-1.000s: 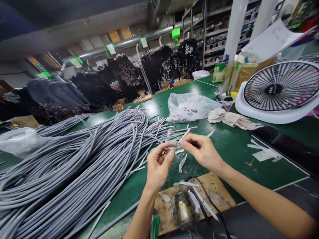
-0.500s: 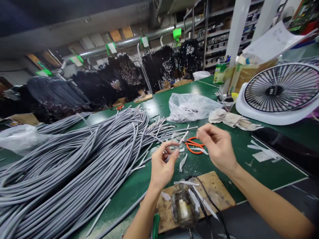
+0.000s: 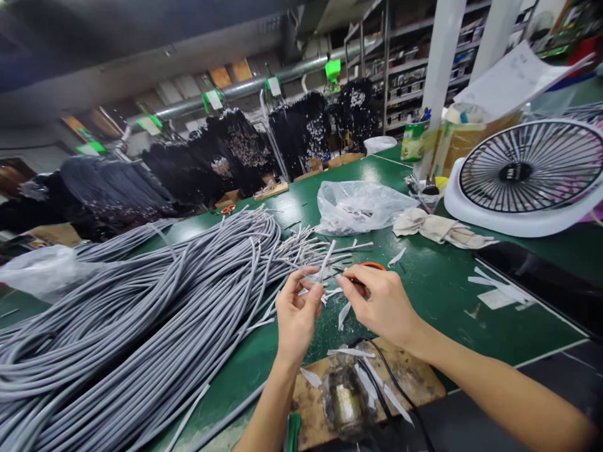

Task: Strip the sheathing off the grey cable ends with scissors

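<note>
My left hand is closed in a pinch around the end part of a grey cable. Its pale, stripped end points up and away above the fingertips. Just to the right, my right hand has thumb and fingertips pressed together close to that end; what they hold, if anything, is hidden. Orange-handled scissors show partly behind my right hand, the rest covered by it. White scraps lie under and around both hands, one strip between them.
A large bundle of grey cables fills the left side. Beyond my hands lies a clear plastic bag. To the right are a cloth glove, a white fan and a dark panel. A wooden board carries a metal-and-glass object and black cords.
My right hand has moved left and in towards the cable end, covering most of the scissors. The cable end stands more upright. A white scrap now lies right of the scissors.
</note>
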### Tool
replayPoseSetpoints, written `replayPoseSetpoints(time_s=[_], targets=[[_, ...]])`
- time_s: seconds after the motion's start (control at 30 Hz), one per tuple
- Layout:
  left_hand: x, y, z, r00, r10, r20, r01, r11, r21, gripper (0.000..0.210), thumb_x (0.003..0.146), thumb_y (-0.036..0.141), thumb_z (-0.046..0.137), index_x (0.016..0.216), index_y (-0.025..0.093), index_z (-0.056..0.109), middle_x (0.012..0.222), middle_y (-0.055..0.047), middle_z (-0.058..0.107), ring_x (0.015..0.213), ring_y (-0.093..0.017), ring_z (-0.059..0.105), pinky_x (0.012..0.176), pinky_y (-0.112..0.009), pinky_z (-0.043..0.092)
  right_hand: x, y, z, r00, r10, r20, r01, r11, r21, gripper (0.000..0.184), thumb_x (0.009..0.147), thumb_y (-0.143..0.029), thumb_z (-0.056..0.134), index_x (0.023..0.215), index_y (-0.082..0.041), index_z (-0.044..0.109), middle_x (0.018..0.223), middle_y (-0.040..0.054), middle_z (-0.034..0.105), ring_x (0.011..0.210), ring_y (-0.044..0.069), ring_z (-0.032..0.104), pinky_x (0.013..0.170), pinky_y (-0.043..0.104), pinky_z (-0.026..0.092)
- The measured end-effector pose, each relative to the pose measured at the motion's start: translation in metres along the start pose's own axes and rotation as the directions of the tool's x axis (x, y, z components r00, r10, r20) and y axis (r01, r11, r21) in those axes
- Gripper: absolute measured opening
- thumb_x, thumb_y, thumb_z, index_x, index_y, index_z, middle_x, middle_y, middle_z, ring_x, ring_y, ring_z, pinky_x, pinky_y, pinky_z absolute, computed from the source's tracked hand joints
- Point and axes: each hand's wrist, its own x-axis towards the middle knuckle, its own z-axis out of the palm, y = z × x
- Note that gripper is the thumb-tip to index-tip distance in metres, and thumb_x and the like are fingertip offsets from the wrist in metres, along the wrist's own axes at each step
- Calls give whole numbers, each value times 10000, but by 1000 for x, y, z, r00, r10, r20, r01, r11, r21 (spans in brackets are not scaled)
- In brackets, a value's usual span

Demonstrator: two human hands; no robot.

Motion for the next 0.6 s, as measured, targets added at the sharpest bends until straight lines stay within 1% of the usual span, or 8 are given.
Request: replayPoseSetpoints(time_s=[0.1,0.2,0.3,0.37,0.4,0.43,0.53,0.6], targets=[[0,0,1,1000,12,5,-12,998,58,251,722,288,647,947,204,578,651,62,401,402,2,299,367,-125,226,2,1,0,1000,13,1,-13,1000,17,202,869,-259,439,774,-159,587,644,10,603,512,94,491,515,214,342],[-2,1,3,1000,23,15,-25,984,174,261,712,272,653,957,198,604,641,58,409,423,-10,309,380,-133,251,2,0,0,1000,7,8,-7,1000,27,210,876,-253,429,768,-158,583,653,12,600,536,97,502,522,215,348],[-7,1,3,998,57,16,-60,951,302,266,691,258,667,945,182,643,673,26,500,486,-43,397,428,-148,329,1,-5,-2,998,-62,10,61,996,67,200,871,-225,423,784,-156,589,697,21,619,604,103,538,580,213,389],[-7,0,3,995,98,-5,-89,930,356,264,669,256,683,921,181,663,748,-4,576,586,-84,486,505,-169,397,2,-7,-4,993,-121,10,120,987,103,179,859,-220,435,805,-158,595,726,21,635,645,104,558,623,208,411],[-7,-1,2,994,104,-22,-88,928,362,269,657,256,692,915,181,667,768,-8,594,619,-97,509,535,-177,413,3,-7,-5,992,-126,4,124,986,111,177,854,-226,440,803,-159,595,713,14,634,628,100,555,610,203,411],[-6,-1,2,993,106,-46,-83,930,359,280,646,259,699,913,182,668,740,1,590,602,-94,502,521,-174,405,4,-7,-7,994,-113,-2,113,988,107,185,853,-240,442,787,-158,594,699,11,631,608,98,547,592,201,407],[-6,-1,3,991,91,-96,-58,951,303,329,639,270,703,953,184,655,629,41,502,483,-55,398,422,-161,315,6,-7,-12,999,-32,-17,33,997,69,218,855,-261,436,736,-154,584,653,7,609,551,92,512,540,202,375],[-7,0,4,990,91,-104,-62,965,254,329,659,273,686,974,189,644,619,50,456,460,-44,349,403,-162,281,5,-7,-13,1000,9,5,-9,999,43,211,849,-251,448,715,-156,580,619,0,588,527,88,491,527,202,353]])
